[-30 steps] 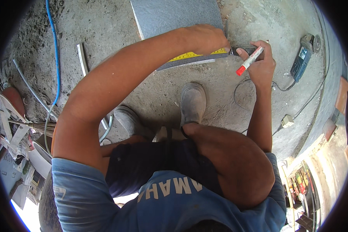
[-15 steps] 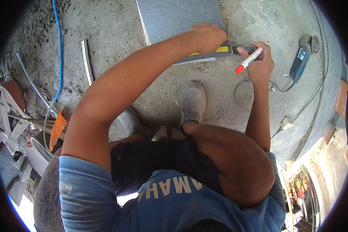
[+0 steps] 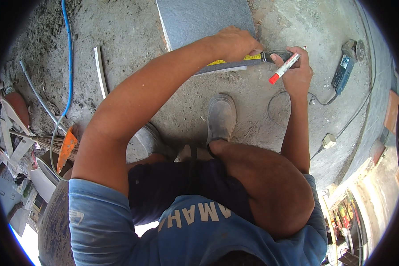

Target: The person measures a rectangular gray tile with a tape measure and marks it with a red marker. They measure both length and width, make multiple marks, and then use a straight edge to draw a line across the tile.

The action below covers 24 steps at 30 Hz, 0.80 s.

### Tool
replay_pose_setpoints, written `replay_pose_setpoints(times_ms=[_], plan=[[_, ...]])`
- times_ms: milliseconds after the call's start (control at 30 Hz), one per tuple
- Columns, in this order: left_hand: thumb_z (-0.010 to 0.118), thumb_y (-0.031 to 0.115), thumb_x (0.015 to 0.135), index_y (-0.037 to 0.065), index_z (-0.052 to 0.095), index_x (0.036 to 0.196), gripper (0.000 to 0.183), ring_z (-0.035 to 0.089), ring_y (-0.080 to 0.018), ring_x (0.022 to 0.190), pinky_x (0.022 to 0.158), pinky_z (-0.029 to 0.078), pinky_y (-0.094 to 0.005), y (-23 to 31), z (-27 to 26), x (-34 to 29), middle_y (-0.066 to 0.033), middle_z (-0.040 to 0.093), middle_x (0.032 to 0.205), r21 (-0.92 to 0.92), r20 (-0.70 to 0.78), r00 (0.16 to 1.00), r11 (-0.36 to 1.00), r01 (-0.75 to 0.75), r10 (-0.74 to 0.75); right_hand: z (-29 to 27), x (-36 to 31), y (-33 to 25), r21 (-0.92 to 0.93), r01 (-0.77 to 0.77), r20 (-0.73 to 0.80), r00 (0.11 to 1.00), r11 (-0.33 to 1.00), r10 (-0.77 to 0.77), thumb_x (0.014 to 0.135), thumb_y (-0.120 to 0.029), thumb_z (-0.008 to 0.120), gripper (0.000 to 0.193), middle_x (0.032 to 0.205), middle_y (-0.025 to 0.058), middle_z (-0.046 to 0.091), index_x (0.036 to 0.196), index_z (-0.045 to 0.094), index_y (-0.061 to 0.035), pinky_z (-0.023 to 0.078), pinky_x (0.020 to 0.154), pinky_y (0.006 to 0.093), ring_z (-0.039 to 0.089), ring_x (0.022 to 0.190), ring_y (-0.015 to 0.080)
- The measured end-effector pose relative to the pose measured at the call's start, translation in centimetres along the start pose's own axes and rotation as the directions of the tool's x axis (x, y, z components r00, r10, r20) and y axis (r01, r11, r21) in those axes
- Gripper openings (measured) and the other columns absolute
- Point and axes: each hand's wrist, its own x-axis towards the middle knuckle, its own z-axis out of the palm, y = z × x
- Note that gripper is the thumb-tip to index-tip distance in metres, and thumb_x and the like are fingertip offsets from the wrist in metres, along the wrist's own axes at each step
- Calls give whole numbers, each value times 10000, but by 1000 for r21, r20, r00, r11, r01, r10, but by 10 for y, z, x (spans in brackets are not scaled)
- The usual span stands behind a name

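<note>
A dark grey tile [image 3: 199, 22] lies on the ground ahead of me, with a pale cut edge. Along its near edge runs the yellow blade of a tape measure [image 3: 216, 62]. My left hand [image 3: 238, 44] is closed over the blade at the tile's near right corner, fingers curled down; the fingertips are partly hidden. My right hand [image 3: 298, 73] grips the black tape case [image 3: 270, 57] just right of the tile. That same hand also keeps a white marker with a red cap [image 3: 284, 71] between its fingers, cap pointing toward me.
An angle grinder [image 3: 345, 68] lies at right, its cord running to a plug connector [image 3: 329, 141]. At left are a blue hose [image 3: 69, 57], a pale strip [image 3: 100, 73], an orange piece [image 3: 67, 148] and piled scrap. My boots [image 3: 221, 117] stand on rough concrete.
My left hand has shifted slightly right along the blade, closer to the tape case. The right hand, with tape case and marker, has barely moved.
</note>
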Motion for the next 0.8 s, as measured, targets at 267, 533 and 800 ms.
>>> replay_pose_setpoints(times_ms=[267, 533, 800], plan=[[586, 142, 868, 283, 657, 1230, 395, 628, -210, 1009, 916, 451, -389, -9, 10, -1, -48, 640, 988, 215, -9, 978, 955, -203, 210, 1, 1, -4, -31, 27, -8, 1000, 999, -27, 747, -223, 859, 440, 699, -17, 551, 1062, 589, -74, 417, 540, 213, 488, 596, 49], [621, 169, 848, 274, 652, 1246, 413, 621, -218, 989, 916, 457, -390, -10, 7, -1, -55, 620, 969, 222, 40, 973, 947, -231, 228, -1, 0, -7, -38, -44, 40, 998, 998, 45, 737, -292, 860, 501, 777, 91, 661, 1076, 572, -61, 515, 632, 309, 640, 673, 172], [690, 174, 818, 319, 651, 1236, 445, 603, -262, 1037, 939, 480, -404, -8, 2, 4, -48, 622, 1063, 154, 78, 986, 976, -155, 145, 1, -3, -1, -48, -5, -2, 1000, 999, 5, 762, -292, 841, 511, 811, 103, 656, 1125, 569, -55, 513, 634, 320, 646, 694, 190]])
